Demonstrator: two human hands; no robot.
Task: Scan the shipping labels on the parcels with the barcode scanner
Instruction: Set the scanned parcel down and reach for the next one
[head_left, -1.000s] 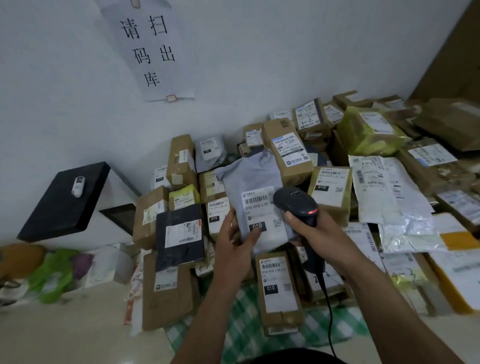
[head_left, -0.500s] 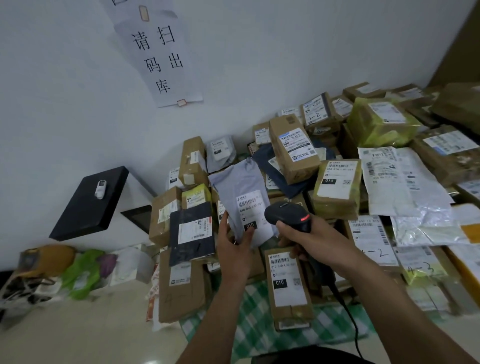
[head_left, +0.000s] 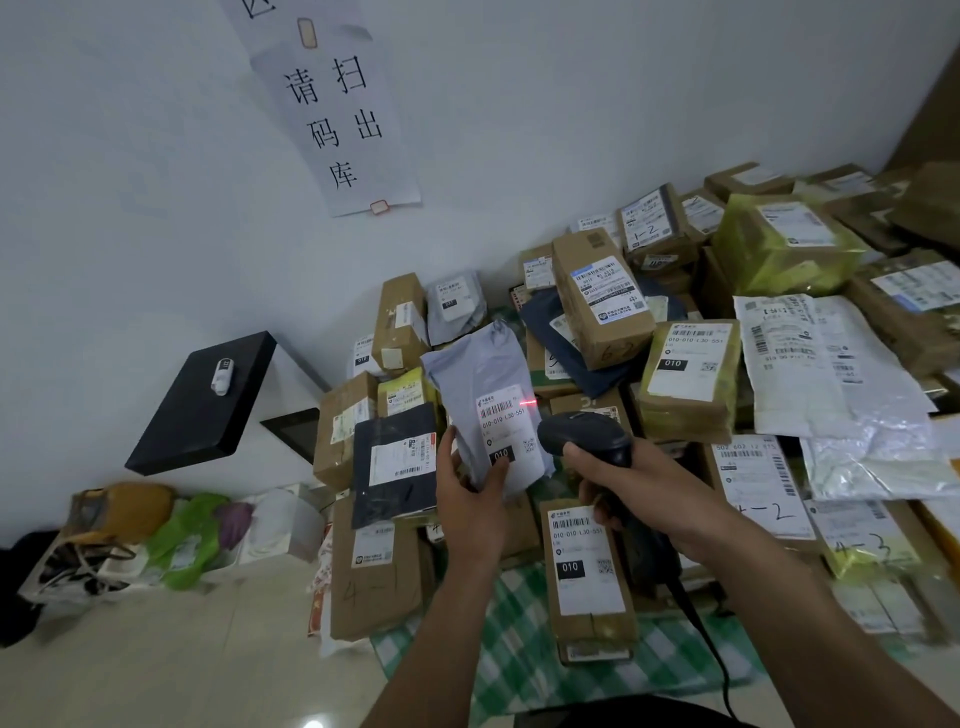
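The left hand (head_left: 470, 499) is gripping the lower end of a grey poly-mailer parcel (head_left: 480, 369), with the thumb lying across the bottom of its white shipping label (head_left: 506, 431) and the fingers curling round the left edge. The parcel is being held upright above the pile, with the label facing the camera. The right hand (head_left: 626, 480) is clamping round the handle of the black barcode scanner (head_left: 582, 436), whose head is sitting just right of the label and pointing left toward it. A short red scan line (head_left: 529, 402) is showing at the upper right edge of the label, level with the barcode. The scanner cable (head_left: 709, 654) is running down from the handle toward the bottom edge of the view. Below the hands, a long brown box (head_left: 592, 626) bearing a label marked 010 is lying on a green checked cloth (head_left: 511, 654). Further parcels are lying stacked around: a dark mailer (head_left: 395, 467) just left of the held parcel, a brown carton (head_left: 597, 296) behind it, and a yellow-wrapped parcel (head_left: 779, 249) near the wall. A paper sign (head_left: 337, 104) with handwritten characters is hanging above the pile. A black slab (head_left: 202, 410) carrying a small white device (head_left: 223, 375) is sitting to the left.
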